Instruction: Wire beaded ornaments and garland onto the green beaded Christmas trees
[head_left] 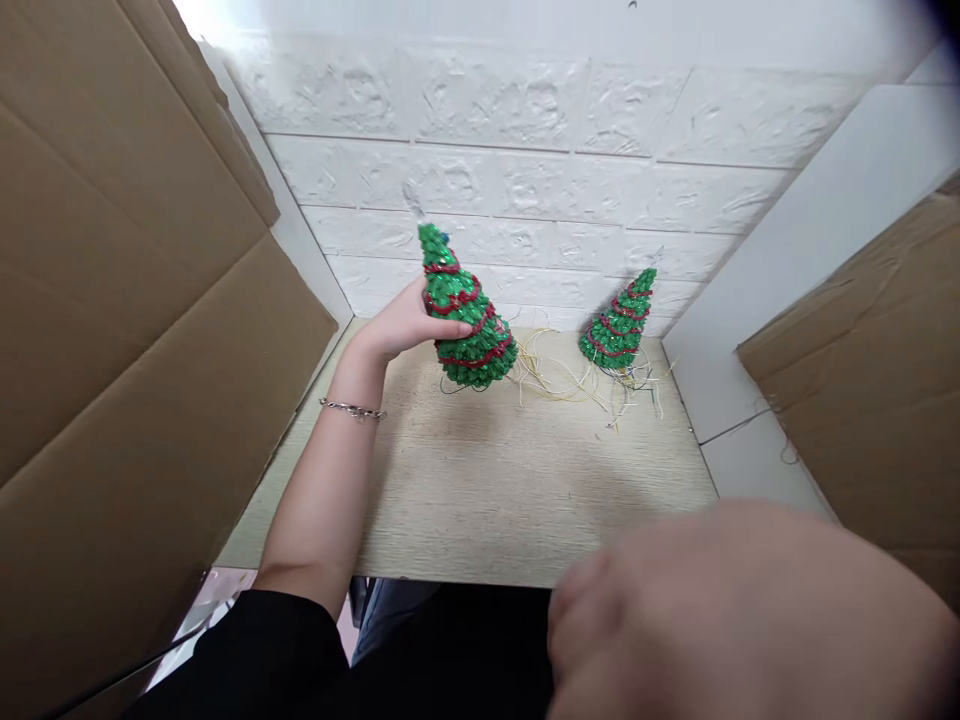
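Note:
A small green beaded Christmas tree with red garlands and a clear tip leans to the left in my left hand. My thumb lies across its front, and the other fingers are hidden behind it. Its base looks close to the wooden tabletop, but I cannot tell whether it touches. Large and blurred, my right hand is near the camera at the lower right, away from both trees. Its fingers are too smeared to make out. A second beaded tree of the same kind stands at the back right, tilted to the right.
Loose yellow and white strands lie tangled between the trees, with more thin ends under the second one. White brick-pattern wall closes off the back. Cardboard panels stand at the left and right of the wooden tabletop.

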